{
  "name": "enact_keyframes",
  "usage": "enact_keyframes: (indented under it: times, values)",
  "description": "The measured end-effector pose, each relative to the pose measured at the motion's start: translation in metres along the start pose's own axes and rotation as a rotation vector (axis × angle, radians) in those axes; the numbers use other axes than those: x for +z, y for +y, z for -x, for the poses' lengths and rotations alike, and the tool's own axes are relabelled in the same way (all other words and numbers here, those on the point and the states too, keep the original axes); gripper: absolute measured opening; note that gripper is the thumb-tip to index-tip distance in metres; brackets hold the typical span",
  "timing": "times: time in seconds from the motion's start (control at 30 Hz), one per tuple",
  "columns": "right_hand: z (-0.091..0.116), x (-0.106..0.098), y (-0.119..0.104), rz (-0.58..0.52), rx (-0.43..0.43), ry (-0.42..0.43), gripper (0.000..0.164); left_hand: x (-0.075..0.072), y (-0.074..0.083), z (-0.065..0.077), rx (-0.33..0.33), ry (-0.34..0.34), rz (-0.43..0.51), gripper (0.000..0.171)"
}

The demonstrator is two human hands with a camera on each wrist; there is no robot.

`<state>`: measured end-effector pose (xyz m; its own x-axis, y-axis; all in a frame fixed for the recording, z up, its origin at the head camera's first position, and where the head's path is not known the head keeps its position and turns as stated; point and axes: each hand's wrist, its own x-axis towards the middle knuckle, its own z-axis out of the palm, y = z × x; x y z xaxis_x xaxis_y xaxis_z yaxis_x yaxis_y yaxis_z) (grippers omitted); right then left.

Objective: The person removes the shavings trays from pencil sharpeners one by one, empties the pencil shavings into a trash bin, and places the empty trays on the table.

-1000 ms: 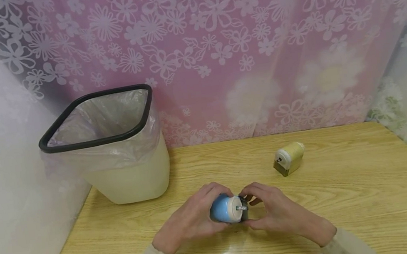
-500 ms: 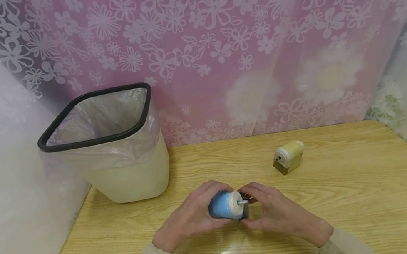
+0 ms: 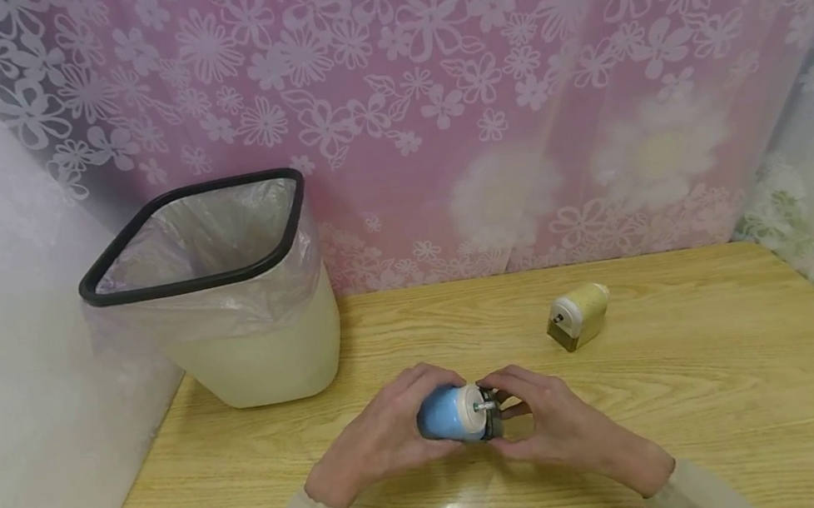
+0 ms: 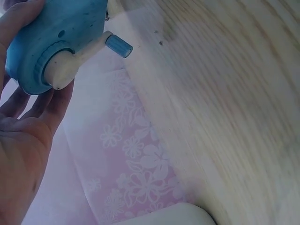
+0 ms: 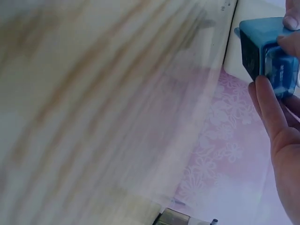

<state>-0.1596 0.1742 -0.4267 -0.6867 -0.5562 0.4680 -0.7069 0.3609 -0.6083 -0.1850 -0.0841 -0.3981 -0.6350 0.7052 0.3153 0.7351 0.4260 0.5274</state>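
A blue hand-crank pencil sharpener (image 3: 442,416) with a pale round end and a metal pin is held above the table, in front of me. My left hand (image 3: 389,430) grips its body from the left, thumb on top. In the left wrist view the crank handle (image 4: 119,45) sticks out from the sharpener's other end. On the right side, my right hand (image 3: 557,419) pinches the dark see-through shavings drawer (image 3: 494,423) between thumb and fingers. The right wrist view shows this drawer (image 5: 280,70) at the sharpener's side; how far out it stands is hard to tell.
Farther back on the right, a yellow pencil sharpener (image 3: 580,315) lies on the wooden table (image 3: 690,356). A bin (image 3: 267,349) with a black rim and plastic liner stands at the back left. A pink floral curtain (image 3: 392,121) hangs behind.
Compared with half a second ago, the dark drawer shows a little farther to the right of the sharpener, and the right fingers have shifted slightly with it. The left hand keeps its grip.
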Motion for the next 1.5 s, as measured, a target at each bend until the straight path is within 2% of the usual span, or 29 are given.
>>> enact_keyframes:
  times: [0.1,0.3,0.6,0.77,0.97,1.27,1.5]
  values:
    - [0.0001,0.0011,-0.0022,-0.056,0.067,-0.003,0.061,0.0002,-0.0001,0.0004,-0.024,0.012,0.007,0.066]
    - [0.0002,0.0012,-0.0053,-0.143,0.186,-0.009,0.062,0.0011,-0.0016,0.0021,-0.067,0.054,0.092,0.068]
    - [0.0029,0.0028,-0.0047,-0.207,0.266,-0.012,0.062,0.0003,-0.0046,0.0056,-0.051,0.084,0.074,0.066]
    - [0.0039,0.0030,-0.0061,-0.233,0.313,-0.027,0.061,-0.0021,-0.0032,0.0057,-0.056,0.071,0.072,0.066]
    - [0.0048,0.0038,-0.0067,-0.256,0.342,-0.037,0.060,-0.0039,-0.0018,0.0056,-0.070,0.043,0.069,0.064]
    - [0.0056,0.0037,-0.0063,-0.272,0.356,-0.034,0.060,-0.0046,-0.0029,0.0053,-0.053,0.044,0.042,0.063]
    - [0.0065,0.0041,-0.0059,-0.283,0.363,-0.034,0.061,-0.0056,-0.0029,0.0054,-0.074,0.033,0.033,0.063]
